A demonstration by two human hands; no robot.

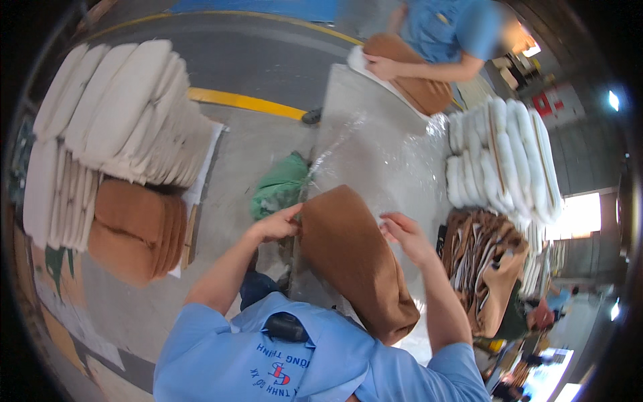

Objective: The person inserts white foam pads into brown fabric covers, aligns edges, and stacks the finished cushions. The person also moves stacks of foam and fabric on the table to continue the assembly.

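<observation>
A long brown fabric cushion (348,248) lies slantwise on the plastic-covered table (375,157) in front of me, its lower end close to my body. My left hand (278,224) grips the cushion's upper left edge, thumb and fingers at the fabric. Across from it, my right hand (405,236) is just off the cushion's right side, fingers partly bent and apart. The underside of the cushion is hidden.
At the far end a co-worker's hand (382,68) rests on another brown-and-white cushion (408,70). White cushions (502,157) and brown covers (482,268) are piled at right. White pads (124,100) and brown cushions (134,228) stand stacked at left. A green bag (281,182) sits beside the table.
</observation>
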